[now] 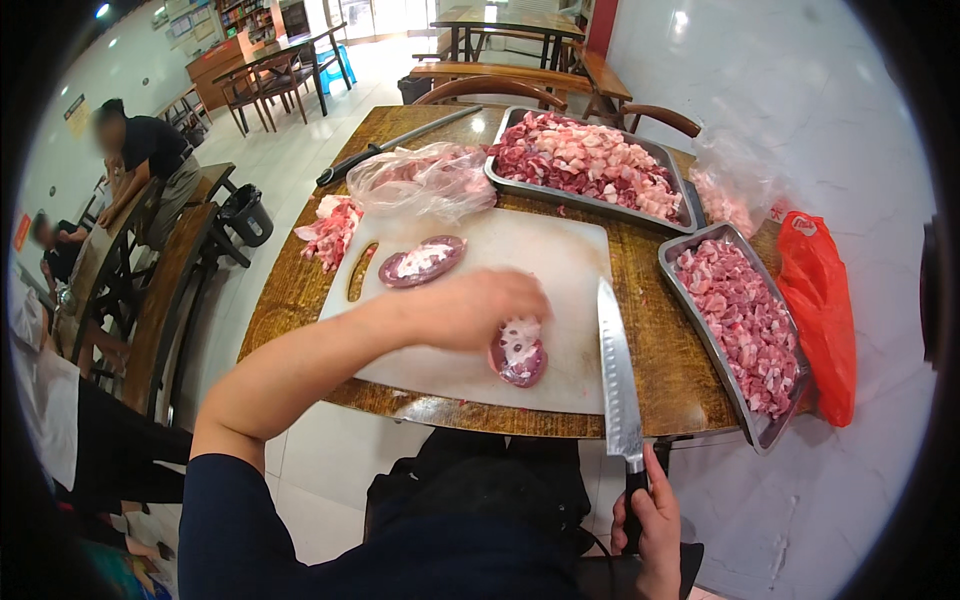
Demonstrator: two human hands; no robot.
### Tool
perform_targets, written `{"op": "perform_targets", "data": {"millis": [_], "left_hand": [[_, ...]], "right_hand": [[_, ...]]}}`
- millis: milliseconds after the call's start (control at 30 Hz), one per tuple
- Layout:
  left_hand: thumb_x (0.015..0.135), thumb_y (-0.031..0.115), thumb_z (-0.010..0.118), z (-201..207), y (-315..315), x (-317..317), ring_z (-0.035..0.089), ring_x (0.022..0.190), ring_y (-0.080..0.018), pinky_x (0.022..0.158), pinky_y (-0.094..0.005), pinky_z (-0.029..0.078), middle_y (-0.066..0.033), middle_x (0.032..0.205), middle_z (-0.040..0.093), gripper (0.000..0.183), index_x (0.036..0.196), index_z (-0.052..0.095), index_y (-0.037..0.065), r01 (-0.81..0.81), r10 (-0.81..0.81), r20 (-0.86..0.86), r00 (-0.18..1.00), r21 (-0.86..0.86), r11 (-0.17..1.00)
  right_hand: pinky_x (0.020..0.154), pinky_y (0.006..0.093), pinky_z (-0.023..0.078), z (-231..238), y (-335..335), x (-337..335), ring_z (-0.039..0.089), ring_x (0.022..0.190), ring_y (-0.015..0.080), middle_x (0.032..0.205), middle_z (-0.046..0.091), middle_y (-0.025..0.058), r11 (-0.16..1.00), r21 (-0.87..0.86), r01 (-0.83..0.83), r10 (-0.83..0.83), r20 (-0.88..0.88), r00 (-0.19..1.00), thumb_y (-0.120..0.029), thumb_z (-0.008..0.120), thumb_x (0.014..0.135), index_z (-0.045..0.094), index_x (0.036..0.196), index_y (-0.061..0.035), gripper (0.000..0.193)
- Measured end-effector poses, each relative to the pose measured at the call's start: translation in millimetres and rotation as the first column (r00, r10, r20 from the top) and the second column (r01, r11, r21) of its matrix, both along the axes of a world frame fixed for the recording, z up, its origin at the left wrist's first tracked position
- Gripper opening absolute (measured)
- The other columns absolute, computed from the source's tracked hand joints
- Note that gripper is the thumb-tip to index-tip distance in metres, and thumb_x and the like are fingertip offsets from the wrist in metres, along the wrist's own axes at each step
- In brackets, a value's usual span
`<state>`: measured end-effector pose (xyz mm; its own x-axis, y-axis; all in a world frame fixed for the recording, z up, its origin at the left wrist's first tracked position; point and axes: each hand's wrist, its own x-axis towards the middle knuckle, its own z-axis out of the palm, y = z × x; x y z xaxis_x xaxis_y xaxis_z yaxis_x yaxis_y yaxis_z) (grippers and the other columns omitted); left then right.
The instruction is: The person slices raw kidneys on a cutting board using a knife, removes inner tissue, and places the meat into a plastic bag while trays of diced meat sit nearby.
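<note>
On the white cutting board [450,365] lie two halved kidneys, purple-red with white cores in their cut faces. One kidney half [422,262] rests near the board's handle slot. The other kidney half [520,360] lies below my left hand [490,305], partly covered by it. The left fingers are curled downward and smeared by motion, so I cannot see whether they grip the meat. My right hand [652,520] is wrapped around the black handle of a large chef's knife [617,370]. Its blade points away from me, along the board's right edge.
Behind the board are a plastic bag of meat [425,180], fatty trimmings [332,232] and a sharpening steel [400,143]. Diced meat fills a large metal tray [690,208] and a smaller tray [715,385]. A red plastic bag [820,310] hangs at the right. People sit left.
</note>
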<state>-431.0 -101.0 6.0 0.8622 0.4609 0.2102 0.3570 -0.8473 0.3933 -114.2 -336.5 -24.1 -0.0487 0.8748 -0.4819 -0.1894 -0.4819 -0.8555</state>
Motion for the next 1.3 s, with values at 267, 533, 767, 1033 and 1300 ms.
{"op": "perform_targets", "data": {"millis": [267,533,767,1033,1300], "left_hand": [[0.083,0.021,0.070,31,-16,16,0.055,0.104,-0.0244,0.102,-0.0441,0.035,-0.0055,0.094,0.059,0.018,0.097,0.065,0.011,-0.004,0.086,-0.378,0.922,0.214,0.977],[0.089,0.023,0.068,50,-15,29,0.068,0.076,-0.0294,0.068,-0.0375,0.052,-0.0182,0.092,0.069,0.027,0.097,0.057,0.000,-0.361,0.464,0.101,0.880,-0.492,0.792],[0.083,0.014,0.071,-29,-22,27,0.059,0.100,-0.0306,0.086,-0.0389,0.049,-0.0155,0.110,0.058,0.029,0.107,0.060,0.002,-0.550,0.546,0.123,0.829,0.000,0.835],[0.086,0.034,0.071,-39,-74,19,0.046,0.127,-0.0403,0.104,-0.0505,0.041,-0.0219,0.133,0.051,0.052,0.128,0.057,0.006,-0.299,0.284,0.095,0.954,0.234,0.925],[0.090,0.061,0.058,-38,-81,16,0.029,0.144,-0.0417,0.114,-0.0582,0.025,-0.0233,0.152,0.036,0.078,0.147,0.042,0.009,-0.280,0.316,-0.135,0.939,0.232,0.931]], "right_hand": [[0.045,0.0303,0.049,-6,9,2,0.054,0.048,0.0167,0.073,0.056,0.0095,0.990,0.142,-0.002,0.018,-0.112,0.994,-0.011,0.047,0.099,0.016,0.159,-0.0154,0.068],[0.046,0.0303,0.049,-6,12,3,0.053,0.049,0.0166,0.074,0.056,0.0096,0.988,0.152,-0.017,0.035,-0.114,0.993,-0.008,0.044,0.099,0.014,0.159,-0.0158,0.068],[0.047,0.0276,0.047,3,12,2,0.054,0.050,0.0146,0.075,0.057,0.0081,0.994,0.092,-0.054,0.058,-0.032,0.998,-0.006,0.044,0.099,0.018,0.159,-0.0162,0.066],[0.048,0.0266,0.047,12,22,7,0.055,0.051,0.0141,0.072,0.059,0.0094,0.986,-0.042,-0.160,0.164,0.126,0.978,-0.005,0.049,0.100,0.034,0.154,-0.0156,0.058],[0.047,0.0294,0.046,16,67,18,0.055,0.050,0.0166,0.072,0.059,0.0090,0.963,-0.012,-0.269,0.269,0.021,0.963,-0.015,0.051,0.101,0.034,0.155,-0.0155,0.056]]}}
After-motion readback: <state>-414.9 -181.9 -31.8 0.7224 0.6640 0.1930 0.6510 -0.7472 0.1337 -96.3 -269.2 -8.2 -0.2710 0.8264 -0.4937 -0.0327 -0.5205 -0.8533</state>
